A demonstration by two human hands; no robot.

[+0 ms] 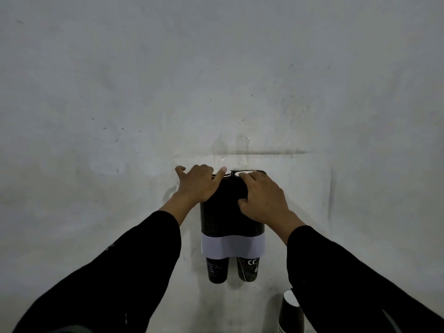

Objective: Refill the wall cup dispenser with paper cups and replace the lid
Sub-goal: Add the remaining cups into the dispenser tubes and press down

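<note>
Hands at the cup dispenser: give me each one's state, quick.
Left hand: open, resting on the left stack of black paper cups.
Right hand: grip closed around the right black cup stack.

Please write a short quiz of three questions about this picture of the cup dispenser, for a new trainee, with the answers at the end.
1. True or false: the lid is already back on the dispenser.
2. How many cups stick out below the dispenser's white band?
A. one
B. two
C. four
3. Where is the spare cup stack in the picture?

Key
1. False. White cup rims show at the open top, under the left hand and the right hand.
2. B. The left cup and the right cup hang side by side.
3. At the lower right, below the dispenser.
</note>
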